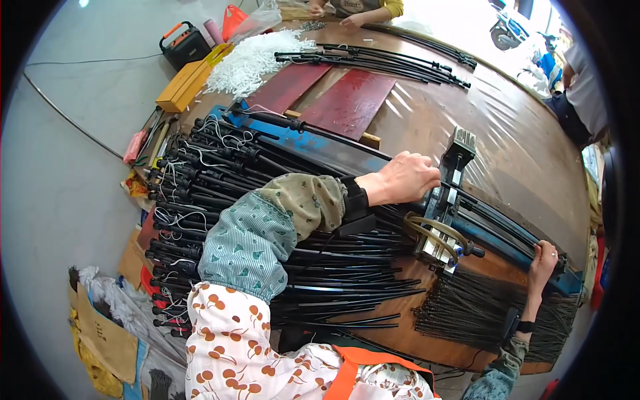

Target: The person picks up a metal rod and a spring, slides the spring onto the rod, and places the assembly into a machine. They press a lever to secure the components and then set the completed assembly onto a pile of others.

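My left hand is curled closed beside a metal clamp mounted across a long blue rail. A long black rod lies along the rail and runs in under that hand, where the fingers close around it. At the rail's far right end, my right hand has its fingers pinched together; what lies between them is too small to tell. Many black rods with white cords are piled left of and below my left arm. Thin dark twisted rods lie in a bundle near my right forearm.
Beyond the rail are red boards, a heap of white pieces and more black rods. An orange-yellow box sits at the table's left edge. Another person's hands are at the far side; someone else stands at right.
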The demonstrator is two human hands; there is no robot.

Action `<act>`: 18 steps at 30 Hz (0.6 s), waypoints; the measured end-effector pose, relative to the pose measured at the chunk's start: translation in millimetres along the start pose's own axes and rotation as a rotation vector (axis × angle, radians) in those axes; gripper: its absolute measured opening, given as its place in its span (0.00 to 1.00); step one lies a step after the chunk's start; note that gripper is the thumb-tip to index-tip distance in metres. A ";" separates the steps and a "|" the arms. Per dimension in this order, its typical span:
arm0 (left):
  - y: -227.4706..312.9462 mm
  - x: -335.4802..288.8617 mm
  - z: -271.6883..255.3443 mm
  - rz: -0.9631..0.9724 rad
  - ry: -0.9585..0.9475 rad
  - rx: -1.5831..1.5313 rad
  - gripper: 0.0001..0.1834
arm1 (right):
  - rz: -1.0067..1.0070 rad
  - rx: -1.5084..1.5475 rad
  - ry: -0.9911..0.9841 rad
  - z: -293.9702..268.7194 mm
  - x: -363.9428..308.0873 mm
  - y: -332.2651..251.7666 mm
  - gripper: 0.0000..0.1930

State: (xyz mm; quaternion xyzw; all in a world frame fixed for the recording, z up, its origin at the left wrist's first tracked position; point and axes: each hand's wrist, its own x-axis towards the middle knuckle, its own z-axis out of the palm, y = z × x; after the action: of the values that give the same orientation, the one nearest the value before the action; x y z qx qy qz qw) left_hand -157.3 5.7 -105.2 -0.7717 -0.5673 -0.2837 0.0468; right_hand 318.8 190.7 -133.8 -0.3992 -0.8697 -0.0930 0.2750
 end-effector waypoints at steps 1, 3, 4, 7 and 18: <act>-0.3 0.2 -3.1 -0.039 0.003 -0.078 0.10 | -0.003 -0.001 0.003 2.0 -0.8 1.2 0.06; -4.8 -3.0 -8.1 -0.091 0.010 -0.156 0.08 | 0.009 -0.009 0.025 6.1 -2.9 1.2 0.05; -5.3 -4.8 -9.4 -0.092 0.012 -0.153 0.08 | 0.007 -0.007 0.028 5.8 -4.7 1.2 0.05; -6.6 -9.6 -5.7 -0.026 0.075 -0.148 0.09 | 0.021 -0.037 0.026 0.3 -7.7 -2.1 0.05; 5.1 4.2 -15.0 -0.154 -0.187 0.005 0.11 | -0.259 0.149 0.100 -25.4 -8.0 -160.0 0.16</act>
State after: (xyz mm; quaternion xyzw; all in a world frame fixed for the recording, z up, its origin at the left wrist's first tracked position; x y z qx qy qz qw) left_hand -157.7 1.6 -89.3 -0.7488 -0.6275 -0.2119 -0.0264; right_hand 214.1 69.7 -107.9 -0.2570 -0.9036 -0.0828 0.3327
